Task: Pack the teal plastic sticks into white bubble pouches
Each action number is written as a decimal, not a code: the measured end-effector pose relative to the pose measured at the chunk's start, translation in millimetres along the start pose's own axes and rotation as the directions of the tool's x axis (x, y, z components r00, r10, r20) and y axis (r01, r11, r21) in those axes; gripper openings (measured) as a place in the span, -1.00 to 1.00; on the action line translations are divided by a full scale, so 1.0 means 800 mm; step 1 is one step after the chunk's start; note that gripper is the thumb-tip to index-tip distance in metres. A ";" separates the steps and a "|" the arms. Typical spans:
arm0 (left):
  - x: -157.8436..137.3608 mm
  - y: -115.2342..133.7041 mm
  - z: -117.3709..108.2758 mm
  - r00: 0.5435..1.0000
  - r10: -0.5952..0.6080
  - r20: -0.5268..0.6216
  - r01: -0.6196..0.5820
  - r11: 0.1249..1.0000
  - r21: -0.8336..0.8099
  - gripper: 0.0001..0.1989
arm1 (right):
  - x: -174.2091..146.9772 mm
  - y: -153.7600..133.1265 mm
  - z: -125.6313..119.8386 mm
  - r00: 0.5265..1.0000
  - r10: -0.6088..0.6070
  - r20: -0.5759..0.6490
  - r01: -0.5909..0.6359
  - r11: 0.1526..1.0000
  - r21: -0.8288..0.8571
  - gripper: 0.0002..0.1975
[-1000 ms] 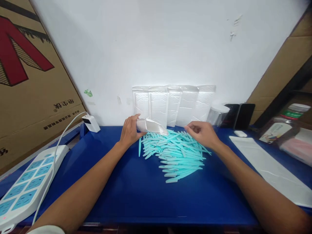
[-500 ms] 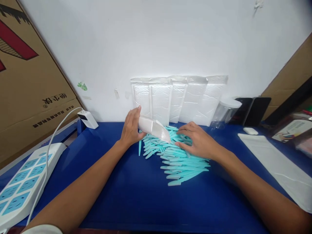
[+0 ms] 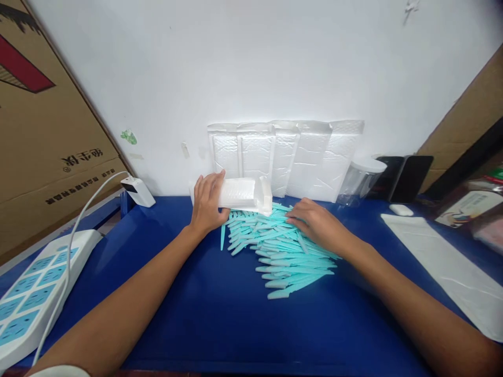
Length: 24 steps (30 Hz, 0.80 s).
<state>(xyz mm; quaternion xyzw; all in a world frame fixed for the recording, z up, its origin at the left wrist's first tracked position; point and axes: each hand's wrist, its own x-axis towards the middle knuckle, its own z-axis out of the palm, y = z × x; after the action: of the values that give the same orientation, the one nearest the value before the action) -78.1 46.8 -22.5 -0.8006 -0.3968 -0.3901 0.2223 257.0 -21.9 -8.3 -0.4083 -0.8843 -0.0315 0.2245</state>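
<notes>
My left hand (image 3: 207,203) is wrapped round a white bubble mailer (image 3: 238,192), which lies on its side with its mouth to the right. The mouth sits over the upper left of a pile of turquoise eyebrow razors (image 3: 283,256), slim plastic sticks heaped on the blue table. At the upper right of that pile, my right hand (image 3: 316,222) touches the razors. Its thumb and fingers are drawn together; whatever they pinch, if anything, is hidden.
Several white bubble mailers (image 3: 255,149) lean on the wall behind. Right of them stand a clear jar (image 3: 356,183) and dark phones (image 3: 412,178). Another mailer (image 3: 440,272) lies flat at the right. A power strip (image 3: 35,293) and white charger (image 3: 138,191) are at the left.
The mailer in my left hand has tipped up from a downward slant to nearly level, its mouth lifting off the razors. My right hand's thumb and fingers have closed together at the pile.
</notes>
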 end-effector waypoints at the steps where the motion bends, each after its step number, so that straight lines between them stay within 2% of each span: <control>1: 0.000 0.000 0.000 1.000 -0.013 0.001 0.013 1.000 0.017 -0.10 | 0.000 0.002 0.000 1.000 0.020 -0.024 -0.020 1.000 -0.004 -0.74; 3: 0.000 -0.002 -0.001 0.998 -0.056 0.011 0.056 0.997 0.055 -0.14 | -0.001 0.008 -0.001 0.992 0.086 -0.096 -0.088 0.996 -0.024 -0.75; 6: -0.002 -0.006 0.000 0.990 -0.135 0.033 0.130 0.984 0.120 -0.20 | -0.002 0.017 -0.008 0.949 0.185 -0.256 -0.201 0.979 -0.040 -0.74; 8: -0.003 -0.007 0.000 0.986 -0.158 0.055 0.148 0.977 0.151 -0.21 | -0.002 0.018 -0.013 0.909 0.200 -0.365 -0.219 0.976 -0.012 -0.73; 10: -0.004 -0.005 -0.001 0.986 -0.146 0.081 0.131 0.978 0.165 -0.19 | -0.001 0.015 -0.016 0.883 0.178 -0.434 -0.187 0.982 0.022 -0.73; 14: -0.001 0.004 -0.006 0.989 -0.070 0.130 0.051 0.988 0.147 -0.18 | 0.001 -0.002 -0.012 0.878 0.104 -0.467 -0.097 0.995 0.039 -0.71; 18: 0.002 0.014 -0.011 0.990 0.028 0.137 -0.039 0.997 0.072 -0.18 | 0.000 -0.016 -0.008 0.880 0.073 -0.470 -0.057 0.997 0.047 -0.69; 24: 0.003 0.021 -0.013 0.983 0.095 0.155 -0.098 0.995 0.016 -0.10 | 0.000 -0.037 -0.012 0.858 0.026 -0.513 -0.005 0.999 0.043 -0.68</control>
<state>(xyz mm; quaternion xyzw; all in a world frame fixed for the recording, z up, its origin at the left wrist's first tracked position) -67.6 31.3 -15.1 -0.8439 -0.3780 -0.3114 0.2189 238.8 -44.1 4.1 -0.3878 -0.7897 -0.1195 0.4601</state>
